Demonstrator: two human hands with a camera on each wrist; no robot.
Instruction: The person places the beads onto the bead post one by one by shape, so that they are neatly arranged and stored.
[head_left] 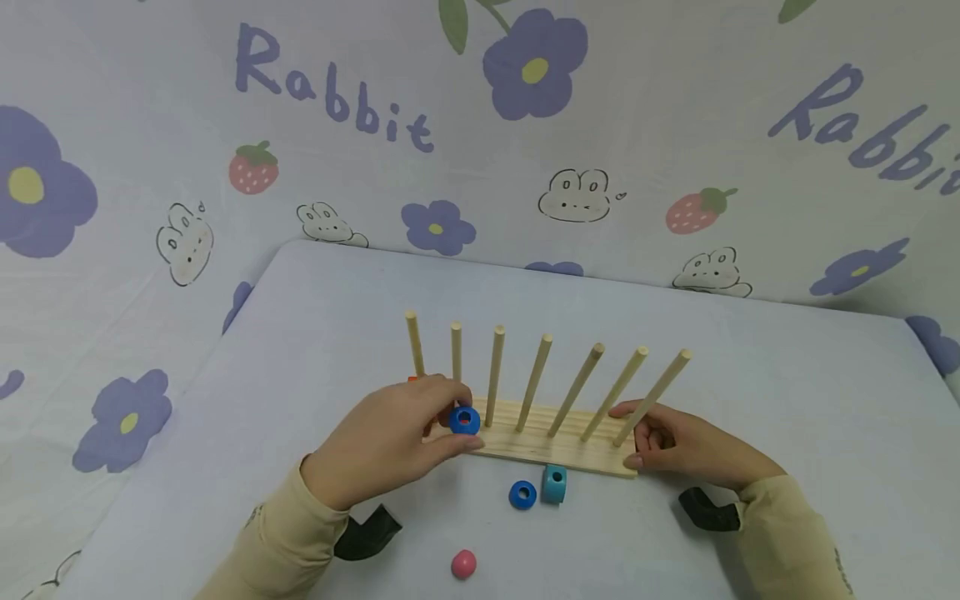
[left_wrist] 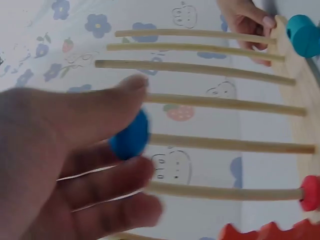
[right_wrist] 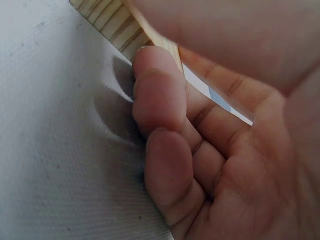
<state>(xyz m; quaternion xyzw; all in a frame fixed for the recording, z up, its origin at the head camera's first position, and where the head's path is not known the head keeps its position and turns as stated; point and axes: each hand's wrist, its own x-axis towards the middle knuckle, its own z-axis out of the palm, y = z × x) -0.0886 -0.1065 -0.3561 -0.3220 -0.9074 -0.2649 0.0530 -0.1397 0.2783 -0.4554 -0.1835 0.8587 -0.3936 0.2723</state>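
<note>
My left hand pinches a blue bead between thumb and fingers. The bead's hole faces up, and it is held over the left part of a wooden peg rack. Several upright wooden pegs stand in a row along this base. In the left wrist view a red bead sits at the foot of one peg, beside a wavy-edged orange-red piece on the end peg side. My right hand grips the right end of the base, thumb at the front edge and other fingers behind.
In front of the rack, a second blue bead lies beside a teal bead. Closer to me is a round pink bead. Black straps hang at both wrists. A patterned cloth rises behind the white tabletop.
</note>
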